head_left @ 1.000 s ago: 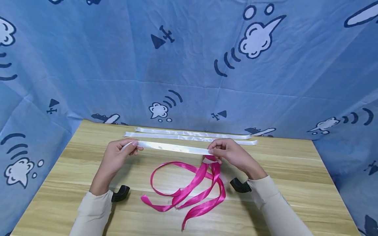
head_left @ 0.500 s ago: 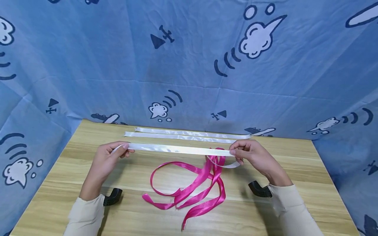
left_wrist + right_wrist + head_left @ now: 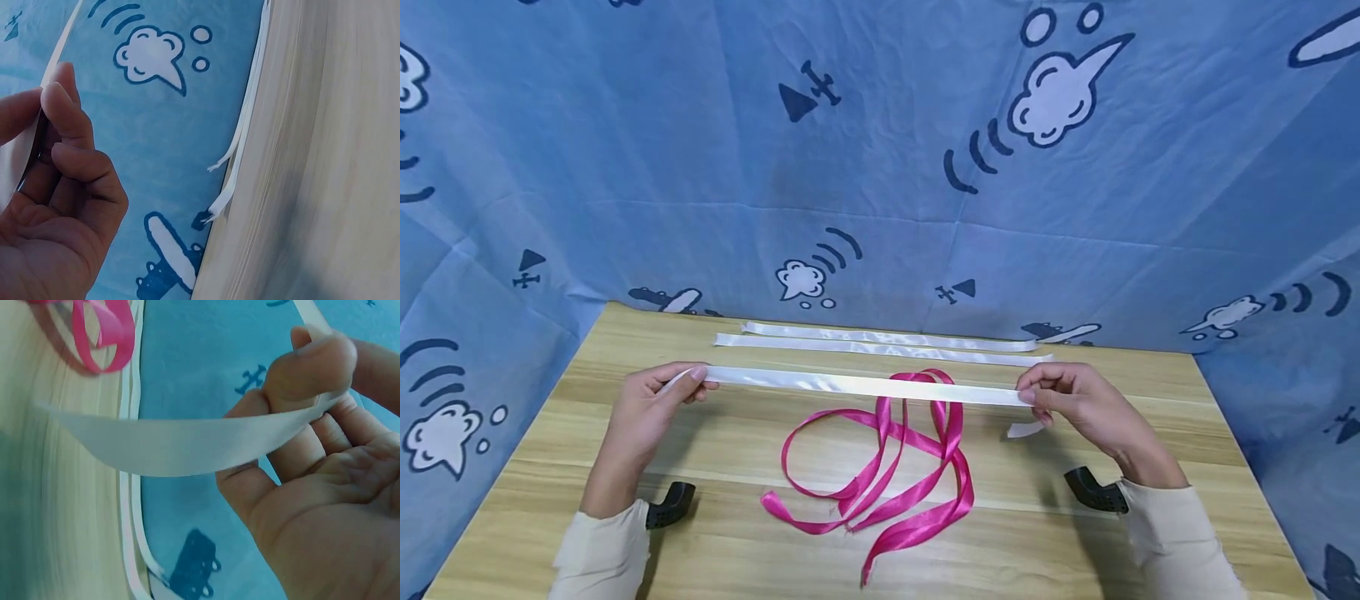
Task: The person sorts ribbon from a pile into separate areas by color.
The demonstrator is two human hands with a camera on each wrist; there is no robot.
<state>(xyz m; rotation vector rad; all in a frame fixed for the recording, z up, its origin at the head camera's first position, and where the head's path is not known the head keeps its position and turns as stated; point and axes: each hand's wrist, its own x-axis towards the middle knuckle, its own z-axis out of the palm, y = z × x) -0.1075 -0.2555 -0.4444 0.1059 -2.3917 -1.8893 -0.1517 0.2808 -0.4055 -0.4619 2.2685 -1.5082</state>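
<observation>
The left hand [image 3: 651,407] and right hand [image 3: 1088,408], well apart, pinch a white ribbon [image 3: 820,382] stretched straight between them; a loose end hangs from the right hand. Under and nearer than it, between the hands, pink ribbon [image 3: 912,533] loops on the bench [image 3: 1015,550]. Beyond the hands lie two white strips [image 3: 880,350].

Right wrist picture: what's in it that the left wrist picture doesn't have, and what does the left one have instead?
Only the right wrist view shows the right hand and the pink ribbon.

Only the left wrist view shows the left hand and a cloud drawing.

Both show part of the held white ribbon, two other white ribbons, the table and the blue cloth.
</observation>
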